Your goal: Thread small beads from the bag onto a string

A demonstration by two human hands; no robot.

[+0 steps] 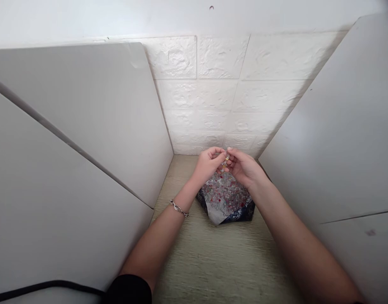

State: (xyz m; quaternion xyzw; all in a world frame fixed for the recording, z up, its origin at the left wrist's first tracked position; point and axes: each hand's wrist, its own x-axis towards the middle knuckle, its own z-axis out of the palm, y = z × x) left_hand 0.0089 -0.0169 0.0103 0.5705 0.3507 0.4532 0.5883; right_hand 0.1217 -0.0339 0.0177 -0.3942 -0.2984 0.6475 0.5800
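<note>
My left hand (212,164) and my right hand (244,165) meet at the far end of the table, fingers closed in pinches. Between their fingertips runs a short string of beads (225,161), clear and yellow. Both hands grip it, the left from one side and the right from the other. Right below them lies a heap of small beads (227,194), mostly clear and pink with some red ones. The heap rests on a dark blue patterned cloth or bag (240,215) with a pale inner side. Parts of the string are hidden behind my fingers.
Grey panels rise on the left (118,105) and on the right (333,126). A white brick-pattern wall (206,97) closes the back. Underneath is a greenish wood-grain tabletop (213,261). A black cable (48,285) crosses the lower left.
</note>
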